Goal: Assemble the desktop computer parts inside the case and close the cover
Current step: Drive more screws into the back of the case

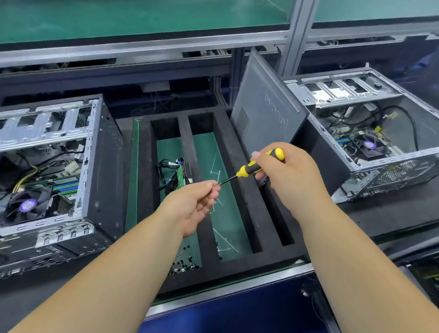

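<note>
Open black-and-silver metal computer cases [44,163] left and right [374,134], grey cover panel [266,106] leaning between. Right hand [289,172] gripping yellow-black screwdriver [254,166]; left hand [197,201] pinching tip, likely seating a screw. Black foam tray [243,190] below, catching drops.

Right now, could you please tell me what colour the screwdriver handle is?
Yellow with black sections, seen in the head view: the screwdriver handle sits in the right hand.

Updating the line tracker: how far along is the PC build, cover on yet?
Done: both open cases, left and right, hold a fanned board. In hand: right hand grips the screwdriver; left hand pinches its tip. Left: loose screws in the foam tray, cover panel still leaning off.
</note>
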Tool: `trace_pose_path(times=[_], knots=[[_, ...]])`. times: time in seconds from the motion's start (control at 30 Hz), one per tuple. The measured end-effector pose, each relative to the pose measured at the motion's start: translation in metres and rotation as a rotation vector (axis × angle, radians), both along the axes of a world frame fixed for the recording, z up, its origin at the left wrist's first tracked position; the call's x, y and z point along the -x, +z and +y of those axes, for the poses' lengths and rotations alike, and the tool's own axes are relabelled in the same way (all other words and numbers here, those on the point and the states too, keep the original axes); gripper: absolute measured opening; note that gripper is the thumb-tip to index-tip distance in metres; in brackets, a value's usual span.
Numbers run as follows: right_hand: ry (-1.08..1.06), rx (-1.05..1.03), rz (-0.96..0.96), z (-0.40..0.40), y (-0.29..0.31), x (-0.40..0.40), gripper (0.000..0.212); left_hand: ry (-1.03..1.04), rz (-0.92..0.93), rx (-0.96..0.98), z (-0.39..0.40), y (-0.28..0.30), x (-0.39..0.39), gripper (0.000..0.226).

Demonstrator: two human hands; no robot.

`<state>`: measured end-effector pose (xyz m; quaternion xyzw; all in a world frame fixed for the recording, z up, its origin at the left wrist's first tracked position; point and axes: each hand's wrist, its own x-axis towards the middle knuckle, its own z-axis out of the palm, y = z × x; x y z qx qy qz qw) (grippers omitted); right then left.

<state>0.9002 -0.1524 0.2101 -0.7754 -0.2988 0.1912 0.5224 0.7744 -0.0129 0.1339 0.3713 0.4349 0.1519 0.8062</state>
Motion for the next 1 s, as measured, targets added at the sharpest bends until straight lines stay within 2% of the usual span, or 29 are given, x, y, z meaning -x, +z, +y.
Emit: trace_pose_path(times=[0.1, 0.23, 0.47, 0.7, 0.87, 1.0], knots=[[-0.036, -0.086, 0.081, 0.004, 0.008, 0.004, 0.016, 0.001, -0.07, -0.052, 0.006, 0.007, 0.012, 0.015], [0.025, -0.124, 0.107, 0.013, 0.019, 0.013, 0.016, -0.017, -0.158, -0.103, 0.014, 0.017, 0.03, 0.025], [0.088, -0.205, 0.108, 0.026, 0.03, 0.029, 0.018, -0.044, -0.263, -0.19, 0.028, 0.034, 0.059, 0.023], [0.192, -0.245, 0.1, 0.046, 0.038, 0.048, 0.017, 0.002, -0.194, -0.358, 0.035, 0.054, 0.088, 0.026], [0.375, -0.254, 0.147, 0.067, 0.045, 0.062, 0.016, 0.103, -0.161, -0.504, 0.05, 0.075, 0.127, 0.031], [0.555, -0.176, 0.099, 0.088, 0.05, 0.085, 0.01, 0.172, -0.113, -0.715, 0.066, 0.09, 0.172, 0.027]])
